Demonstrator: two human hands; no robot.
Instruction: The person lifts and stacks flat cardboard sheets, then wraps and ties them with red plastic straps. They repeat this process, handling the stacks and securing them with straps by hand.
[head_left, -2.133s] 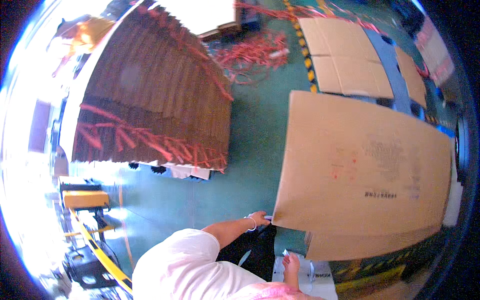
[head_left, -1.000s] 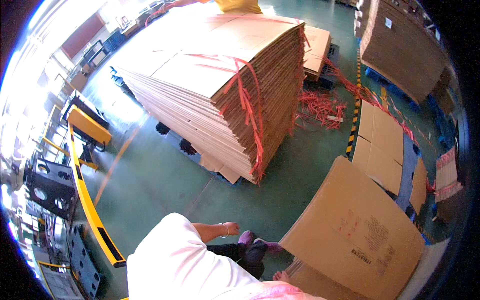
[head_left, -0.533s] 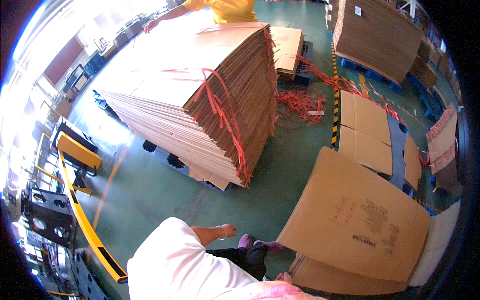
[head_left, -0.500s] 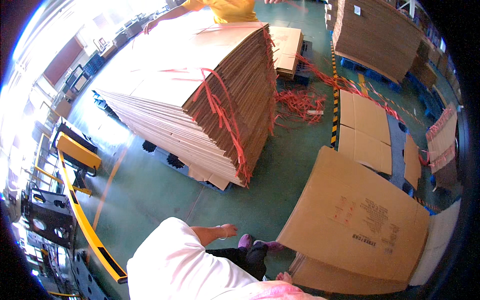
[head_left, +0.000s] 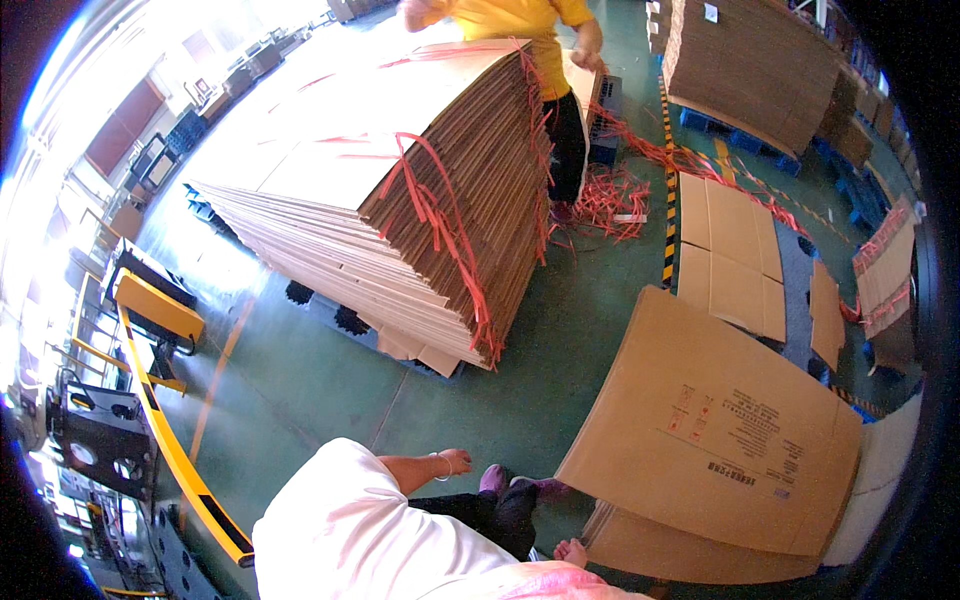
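My left hand [head_left: 457,461], with a pale band at its wrist, hangs above the green floor near the shoes. Its fingers look loose and nothing shows in them. My right hand [head_left: 571,552] is beside the left edge of some brown cardboard sheets [head_left: 690,545]. Its fingers look partly curled, but are too small to tell whether they touch the board. Above these sheets lies a large printed cardboard sheet [head_left: 640,400], its near left corner jutting out over the gap. Ahead stands a tall stack of flat cardboard [head_left: 440,260] with loose red straps [head_left: 430,205] over its corner.
A co-worker in a yellow shirt [head_left: 520,22] stands behind the tall stack. Red strap scraps [head_left: 610,205] litter the floor beside it. A yellow and black barrier [head_left: 175,440] curves along the left. Flat cardboard [head_left: 730,250] and another high stack [head_left: 745,80] are at right.
The co-worker has shifted to the right and straightened up, drawing the arm back off the stack. My hands have barely moved. The view has tilted slightly.
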